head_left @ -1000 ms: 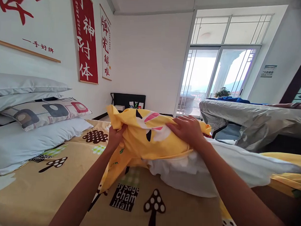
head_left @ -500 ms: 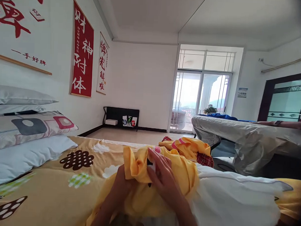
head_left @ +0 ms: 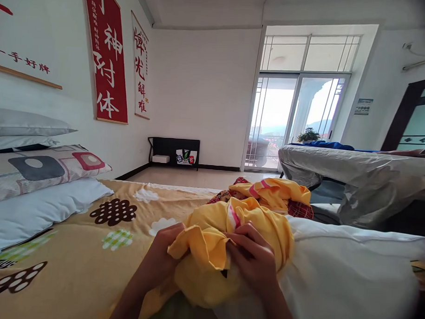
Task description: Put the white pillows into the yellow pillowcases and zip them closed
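A bunched yellow pillowcase (head_left: 266, 226) with a pink and white stripe lies in front of me, gathered over one end of a plump white pillow (head_left: 344, 271). My left hand (head_left: 160, 253) is closed on the left side of the pillowcase's folded edge. On the other side, my right hand (head_left: 256, 256) pinches the same edge between thumb and fingers. Between the hands a loose flap of the yellow cloth sticks up. A small dark mark shows below the flap. The fingertips are partly hidden in the folds.
Under the pillow spreads a patterned tan bedsheet (head_left: 79, 266). Stacked pillows (head_left: 48, 172) lie at the left. Another yellow cloth (head_left: 281, 192) rests on red plaid fabric at the bed's far edge. A plastic-covered table (head_left: 372, 167) stands at the right, with another person's arm (head_left: 404, 153) on it.
My right hand has shifted right and lower, from flat over the cloth to pinching its edge. The hands are farther apart, and the flap now spreads between them. The view has tilted down.
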Demonstrator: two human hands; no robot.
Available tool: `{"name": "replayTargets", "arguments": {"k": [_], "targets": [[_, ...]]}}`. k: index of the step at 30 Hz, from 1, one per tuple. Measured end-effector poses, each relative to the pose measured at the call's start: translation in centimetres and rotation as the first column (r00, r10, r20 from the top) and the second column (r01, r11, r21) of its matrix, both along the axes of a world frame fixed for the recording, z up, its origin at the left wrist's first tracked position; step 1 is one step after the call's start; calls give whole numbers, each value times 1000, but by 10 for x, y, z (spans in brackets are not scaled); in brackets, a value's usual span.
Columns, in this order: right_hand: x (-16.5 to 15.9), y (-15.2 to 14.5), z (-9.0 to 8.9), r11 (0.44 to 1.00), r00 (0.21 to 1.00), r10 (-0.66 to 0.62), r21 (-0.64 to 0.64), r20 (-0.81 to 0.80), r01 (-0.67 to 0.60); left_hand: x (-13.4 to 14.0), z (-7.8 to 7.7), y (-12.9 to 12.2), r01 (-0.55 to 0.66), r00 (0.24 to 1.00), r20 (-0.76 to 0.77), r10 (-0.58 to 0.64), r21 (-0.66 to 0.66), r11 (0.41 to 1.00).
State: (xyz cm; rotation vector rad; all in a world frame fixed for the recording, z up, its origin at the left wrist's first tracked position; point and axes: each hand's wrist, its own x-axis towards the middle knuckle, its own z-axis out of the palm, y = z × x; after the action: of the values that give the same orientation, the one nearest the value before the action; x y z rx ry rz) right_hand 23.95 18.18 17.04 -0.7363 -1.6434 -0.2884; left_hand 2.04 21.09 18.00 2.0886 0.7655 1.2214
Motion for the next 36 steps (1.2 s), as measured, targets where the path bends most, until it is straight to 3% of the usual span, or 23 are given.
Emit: {"name": "replayTargets", "arguments": {"k": [3,6,10,15,18,21,22,24,27,31,34,36], "targets": [[1,-1,3,998,1000,-23,58,-13,24,-5,-3,2,54,997,54,-49,-102,993],[3,-2,4,999,993,-36,18,-109,39,-9,-9,2,86,995,73,-74,-181,980],[5,2,0,989,936,-114,-124,-333,76,-9,-19,-1,-24,992,108,67,-358,934],[5,5,0,971,911,-119,-238,-395,24,-6,-20,-2,197,951,304,-54,-464,864],[3,-11,6,978,915,-168,-180,-366,107,-4,-13,-6,232,923,384,-30,-494,838],[-5,-41,11,939,892,-315,29,-323,343,0,-7,-12,156,929,369,26,-453,878],[-9,-51,13,929,904,-321,93,-281,359,1,-5,-14,130,934,355,37,-433,892],[-18,-65,15,966,973,-205,137,-105,218,3,-4,-18,88,947,318,49,-403,911],[-31,-64,15,999,993,29,-44,111,-25,3,-4,-23,9,978,201,54,-300,954],[-38,-37,8,987,999,-22,-160,26,26,-2,2,-33,-101,995,-1,101,7,995],[-37,-26,2,980,1000,-18,-196,-15,15,-4,9,-46,-7,985,-168,33,157,988],[-37,-26,0,970,997,58,-232,-56,-70,-5,10,-56,99,966,-255,-46,201,974]]}}
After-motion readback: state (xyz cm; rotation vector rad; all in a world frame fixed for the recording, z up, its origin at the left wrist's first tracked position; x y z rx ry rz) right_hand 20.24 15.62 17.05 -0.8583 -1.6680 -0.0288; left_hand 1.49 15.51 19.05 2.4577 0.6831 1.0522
